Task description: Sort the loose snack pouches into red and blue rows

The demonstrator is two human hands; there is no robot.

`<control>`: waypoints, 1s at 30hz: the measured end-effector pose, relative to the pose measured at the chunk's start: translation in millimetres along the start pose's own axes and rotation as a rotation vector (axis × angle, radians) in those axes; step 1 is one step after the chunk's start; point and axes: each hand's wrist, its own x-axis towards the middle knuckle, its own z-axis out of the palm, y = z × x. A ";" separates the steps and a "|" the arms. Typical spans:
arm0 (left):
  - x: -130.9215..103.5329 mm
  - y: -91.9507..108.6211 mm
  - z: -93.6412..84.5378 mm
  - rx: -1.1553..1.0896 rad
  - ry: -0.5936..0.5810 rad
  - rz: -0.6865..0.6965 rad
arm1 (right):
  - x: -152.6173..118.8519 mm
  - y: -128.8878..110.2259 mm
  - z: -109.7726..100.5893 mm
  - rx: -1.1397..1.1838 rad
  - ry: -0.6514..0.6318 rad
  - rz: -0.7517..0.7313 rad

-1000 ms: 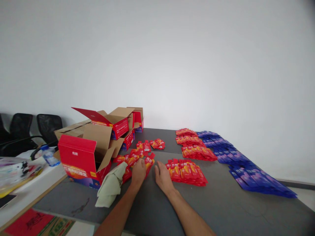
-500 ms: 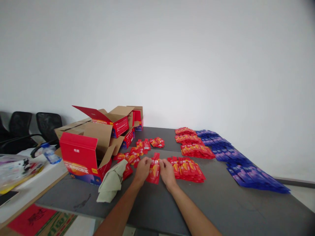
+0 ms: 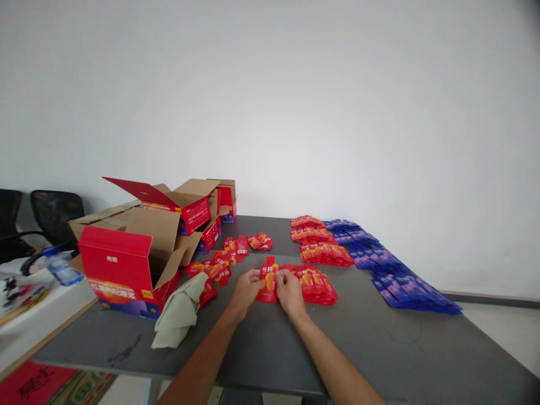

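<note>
Between my hands is a red pouch [image 3: 267, 281] with an orange picture and white lettering, held upright over the dark table [image 3: 261, 349]. My left hand [image 3: 246, 291] grips its left edge between thumb and fingers. On the other edge, my right hand [image 3: 289, 292] has its fingers closed. Just right of that hand lies a row of overlapping red pouches [image 3: 316, 286]. Loose red pouches [image 3: 219, 264] are scattered beyond my left hand, and a small pile of red pouches [image 3: 260, 241] lies farther back.
Open red cartons [image 3: 116, 270] stand at the left, beside a crumpled pale green cloth [image 3: 179, 312]. More red pouch rows [image 3: 324, 253] and blue pouch rows [image 3: 415, 289] lie at the right. A water bottle [image 3: 63, 267] is on a white surface at far left.
The view has turned slightly to the right, so the cartons and pouch rows sit farther left. The held red pouch is now more upright and nearer the row on the right.
</note>
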 end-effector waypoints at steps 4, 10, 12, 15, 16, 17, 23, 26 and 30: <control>8.2 -2.9 20.7 -0.030 0.059 -0.012 | 6.4 11.6 -21.5 -0.059 0.028 0.004; 29.8 -14.1 56.2 0.006 0.086 -0.007 | 10.2 36.6 -67.7 -0.346 0.109 -0.072; 35.7 -19.8 67.5 0.106 0.064 0.017 | 8.9 40.9 -81.8 -0.466 0.086 -0.074; 42.3 -28.6 81.0 0.289 0.030 0.050 | 3.9 45.0 -96.5 -0.617 0.024 -0.052; 43.7 -31.1 83.9 0.334 0.024 0.058 | 1.6 46.6 -99.5 -0.661 0.012 -0.041; 44.7 -33.2 86.0 0.367 0.018 0.066 | -1.0 48.4 -101.9 -0.697 0.001 -0.030; 40.0 -33.4 85.6 0.567 -0.032 0.151 | -15.8 59.2 -108.7 -0.734 -0.134 0.035; 33.5 -25.9 86.2 0.673 -0.040 0.191 | -19.8 60.1 -109.9 -0.725 -0.216 0.064; 21.4 -15.0 88.0 0.952 -0.047 0.257 | -21.9 59.3 -109.0 -0.748 -0.249 0.082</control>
